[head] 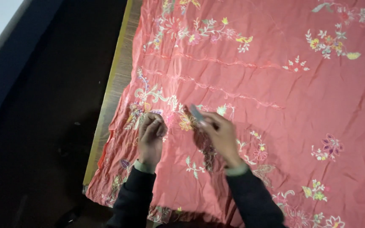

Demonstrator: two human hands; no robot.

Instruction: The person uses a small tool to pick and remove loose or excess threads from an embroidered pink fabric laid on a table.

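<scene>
Dark sleeves (250, 202) cut off; right hand (220, 135) blurred, small tool (196, 112) unclear.

Wooden table (114, 90) w/ yellowish edge is covered by a wrinkled red cloth (275, 126), embroidered w/ multicoloured flowers; only left strip is left bare.

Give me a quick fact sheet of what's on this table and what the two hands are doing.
Cloth: pink embroidered fabric, spread flat, wrinkled, flower patterns
Table: wooden edge showing at the cloth's left side
Left hand: curled into a loose fist, resting on the cloth
Right hand: fingers pinching a small grey object, too blurred to identify
Sleeves: dark, with light green cuffs
Surroundings: dark floor to the left
</scene>
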